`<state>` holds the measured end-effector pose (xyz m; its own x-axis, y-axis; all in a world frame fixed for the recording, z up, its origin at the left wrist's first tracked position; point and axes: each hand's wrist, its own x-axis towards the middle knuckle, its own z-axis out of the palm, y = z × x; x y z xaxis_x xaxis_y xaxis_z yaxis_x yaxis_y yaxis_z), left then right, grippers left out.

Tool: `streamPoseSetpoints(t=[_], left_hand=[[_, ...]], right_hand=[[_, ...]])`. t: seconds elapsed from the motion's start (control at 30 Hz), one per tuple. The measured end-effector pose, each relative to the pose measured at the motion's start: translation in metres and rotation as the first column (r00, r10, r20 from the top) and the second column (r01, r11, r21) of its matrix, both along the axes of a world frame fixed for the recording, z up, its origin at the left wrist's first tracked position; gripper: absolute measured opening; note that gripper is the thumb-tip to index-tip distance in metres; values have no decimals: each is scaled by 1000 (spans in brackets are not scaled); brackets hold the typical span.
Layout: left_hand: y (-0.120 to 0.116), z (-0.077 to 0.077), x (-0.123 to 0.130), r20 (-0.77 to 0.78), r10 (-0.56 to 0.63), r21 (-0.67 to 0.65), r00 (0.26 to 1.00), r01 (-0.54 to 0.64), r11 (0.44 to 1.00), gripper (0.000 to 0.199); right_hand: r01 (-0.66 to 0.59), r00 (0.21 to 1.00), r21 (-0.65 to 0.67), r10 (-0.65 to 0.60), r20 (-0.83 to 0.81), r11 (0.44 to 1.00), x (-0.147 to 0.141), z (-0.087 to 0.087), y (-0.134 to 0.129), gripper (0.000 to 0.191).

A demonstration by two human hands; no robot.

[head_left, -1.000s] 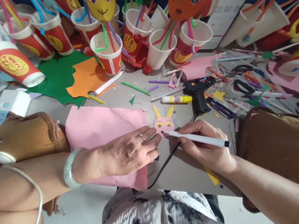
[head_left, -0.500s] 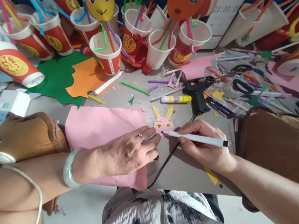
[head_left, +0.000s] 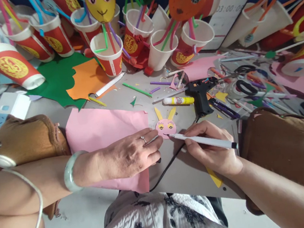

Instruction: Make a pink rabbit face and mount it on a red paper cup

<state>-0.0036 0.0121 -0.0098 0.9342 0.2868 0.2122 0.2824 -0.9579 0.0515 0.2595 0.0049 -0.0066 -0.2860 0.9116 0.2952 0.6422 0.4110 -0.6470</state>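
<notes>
My right hand (head_left: 211, 145) grips a white marker pen (head_left: 206, 140) in a writing hold. Its tip touches the lower edge of a small pink paper rabbit face (head_left: 166, 127) with yellow ears, drawn eyes and a thin curved mouth line. My left hand (head_left: 134, 151) lies palm down over a pink paper sheet (head_left: 106, 125), its fingers bent close together and the fingertips holding the face's left edge. A grey sliver shows between those fingers, and a small dark bit below them; I cannot make out what they are.
A yellow glue stick (head_left: 178, 100) and black glue gun (head_left: 201, 98) lie beyond the face, the gun's cable (head_left: 169, 167) running between my hands. Paper cups (head_left: 107, 54) with straw figures line the back. Scissors (head_left: 245, 86) and scraps lie right; brown armrests (head_left: 30, 138) flank the table.
The marker tip has moved slightly right along the lower part of the rabbit face, and a curved mouth line now shows there. My left hand has stayed in place.
</notes>
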Motion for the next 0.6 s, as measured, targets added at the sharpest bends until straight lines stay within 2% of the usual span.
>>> streamPoseSetpoints(t=[0.17,0.6], left_hand=[[0,-1,-1,32,-6,-22,999,7,1000,8],[1,2,-1,-21,-10,-14,1000,10,1000,8]], right_hand=[[-1,1000,-1,1,2,1000,2,0,1,8],[53,998,5,-53,17,999,2,2,2,6]])
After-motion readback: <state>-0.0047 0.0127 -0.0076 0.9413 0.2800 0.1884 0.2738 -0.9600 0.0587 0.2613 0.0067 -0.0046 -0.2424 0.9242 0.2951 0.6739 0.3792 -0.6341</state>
